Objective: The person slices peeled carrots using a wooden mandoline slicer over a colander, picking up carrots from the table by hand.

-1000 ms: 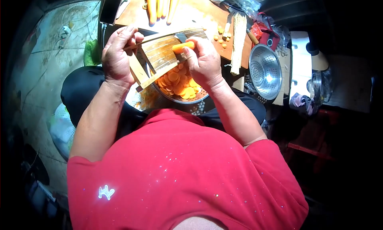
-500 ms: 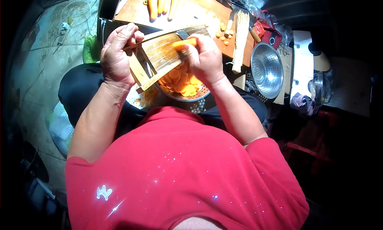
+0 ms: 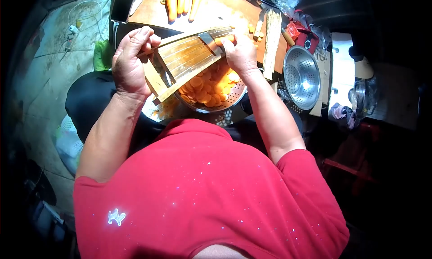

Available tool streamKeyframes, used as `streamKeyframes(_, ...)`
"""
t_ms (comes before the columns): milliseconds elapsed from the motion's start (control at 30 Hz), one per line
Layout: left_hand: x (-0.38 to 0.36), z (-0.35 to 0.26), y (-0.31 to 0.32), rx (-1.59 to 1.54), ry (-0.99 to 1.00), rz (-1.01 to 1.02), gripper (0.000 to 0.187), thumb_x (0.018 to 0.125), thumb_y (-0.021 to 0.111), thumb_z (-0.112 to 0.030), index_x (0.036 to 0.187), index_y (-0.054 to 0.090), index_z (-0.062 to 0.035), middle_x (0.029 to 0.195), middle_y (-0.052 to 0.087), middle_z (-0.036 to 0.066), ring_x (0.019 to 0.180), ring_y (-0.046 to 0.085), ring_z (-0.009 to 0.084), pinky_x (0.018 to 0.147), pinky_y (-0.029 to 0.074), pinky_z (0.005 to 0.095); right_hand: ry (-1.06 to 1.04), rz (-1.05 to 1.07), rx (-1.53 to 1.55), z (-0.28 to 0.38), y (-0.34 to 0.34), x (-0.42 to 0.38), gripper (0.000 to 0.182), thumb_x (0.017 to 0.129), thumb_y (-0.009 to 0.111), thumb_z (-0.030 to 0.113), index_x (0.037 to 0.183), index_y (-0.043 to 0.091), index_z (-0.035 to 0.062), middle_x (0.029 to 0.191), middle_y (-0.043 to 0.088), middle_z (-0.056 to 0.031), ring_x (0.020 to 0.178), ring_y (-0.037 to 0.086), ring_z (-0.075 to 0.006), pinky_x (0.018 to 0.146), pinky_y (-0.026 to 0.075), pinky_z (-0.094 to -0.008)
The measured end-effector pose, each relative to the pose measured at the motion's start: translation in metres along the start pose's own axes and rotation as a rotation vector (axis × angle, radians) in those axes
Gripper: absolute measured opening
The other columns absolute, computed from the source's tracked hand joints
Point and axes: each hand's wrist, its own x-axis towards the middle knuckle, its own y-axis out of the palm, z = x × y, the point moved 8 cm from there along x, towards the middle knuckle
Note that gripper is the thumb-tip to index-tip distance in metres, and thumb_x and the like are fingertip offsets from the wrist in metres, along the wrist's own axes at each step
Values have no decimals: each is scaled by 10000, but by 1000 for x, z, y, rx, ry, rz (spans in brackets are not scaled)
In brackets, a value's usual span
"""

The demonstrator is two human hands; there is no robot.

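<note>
My left hand (image 3: 134,61) is closed around the near left end of a wooden mandoline slicer (image 3: 186,54), which slants up to the right. A dark metal blade (image 3: 209,44) crosses its bed. In my right hand (image 3: 241,52) is a carrot piece (image 3: 224,40), pressed against the slicer's far end just past the blade; my fingers cover part of it. Beneath the slicer stands a metal colander (image 3: 239,95) holding many round carrot slices (image 3: 204,90). Part of the colander is hidden by the slicer.
Several whole peeled carrots (image 3: 181,2) lie on the orange-brown board (image 3: 148,11), with small carrot bits near a knife (image 3: 259,24) and a straw brush (image 3: 272,38). A second colander (image 3: 301,78) is at the right. A green bag (image 3: 103,55) is at the left.
My right hand has slid the carrot piece along the slicer, up and to the right past the blade. My left hand and the slicer have barely moved.
</note>
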Motion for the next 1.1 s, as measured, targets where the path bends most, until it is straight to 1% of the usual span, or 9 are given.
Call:
streamKeyframes(67, 2, -1, 0, -7, 6, 1, 128, 882, 604, -129, 914, 615, -5, 712, 553, 14, 753, 580, 126, 772, 458, 245, -37, 135, 117, 7, 10, -7, 167, 828, 590, 202, 867, 641, 47, 802, 650, -144, 739, 621, -283, 706, 506, -365)
streamKeyframes(167, 0, 1, -2, -21, -3, -1, 132, 881, 605, -130, 917, 616, -4, 715, 552, 15, 749, 577, 125, 767, 456, 244, -311, -18, 0, 64, -3, -39, 252, 821, 615, 281, 929, 624, 53, 836, 604, -163, 850, 579, -335, 797, 467, -406)
streamKeyframes(400, 1, -1, 0, -20, 0, 7, 133, 878, 612, -134, 916, 619, -7, 704, 544, 11, 741, 573, 121, 756, 453, 239, -25, 119, -36, 2, 14, -6, 234, 799, 612, 293, 842, 651, 66, 844, 626, -169, 845, 590, -339, 787, 477, -404)
streamKeyframes(467, 0, 2, -1, -29, -6, -4, 134, 877, 613, -135, 916, 618, -8, 706, 542, 10, 743, 572, 121, 756, 452, 239, -245, 24, -12, 46, 8, -25, 231, 803, 618, 294, 839, 652, 68, 840, 619, -161, 857, 588, -329, 797, 472, -400)
streamKeyframes(500, 1, 1, -1, -28, -6, 2, 134, 878, 613, -135, 918, 616, -7, 707, 541, 11, 743, 572, 122, 755, 453, 238, -394, -122, -91, 71, -4, -38, 161, 839, 608, 190, 857, 666, 41, 743, 659, -128, 695, 637, -268, 672, 508, -350)
streamKeyframes(633, -1, 1, 0, -14, -9, 12, 129, 880, 610, -131, 916, 616, -8, 713, 543, 10, 746, 572, 122, 755, 455, 239, 96, 182, -16, -8, 19, -3, 221, 813, 595, 275, 827, 668, 67, 853, 639, -162, 833, 610, -313, 783, 484, -390)
streamKeyframes(867, -4, 1, 0, -20, -8, 7, 125, 881, 608, -130, 909, 617, -9, 714, 542, 10, 754, 570, 123, 754, 459, 241, -226, 2, -74, 45, 7, -29, 264, 800, 605, 302, 906, 649, 64, 875, 632, -144, 907, 587, -321, 810, 469, -402)
streamKeyframes(967, -2, 1, 0, -21, -8, 3, 130, 880, 611, -134, 912, 619, -8, 705, 538, 10, 741, 567, 124, 755, 458, 240, 89, 147, -59, 0, 15, -3, 223, 800, 614, 291, 816, 679, 78, 822, 637, -150, 864, 601, -317, 796, 477, -401)
streamKeyframes(1100, -2, 3, -2, -21, -6, -10, 132, 880, 611, -137, 912, 620, -9, 709, 544, 9, 741, 567, 121, 755, 456, 240, -206, 73, -65, 36, 14, -22, 246, 802, 613, 294, 868, 648, 60, 853, 633, -165, 843, 602, -329, 788, 480, -405)
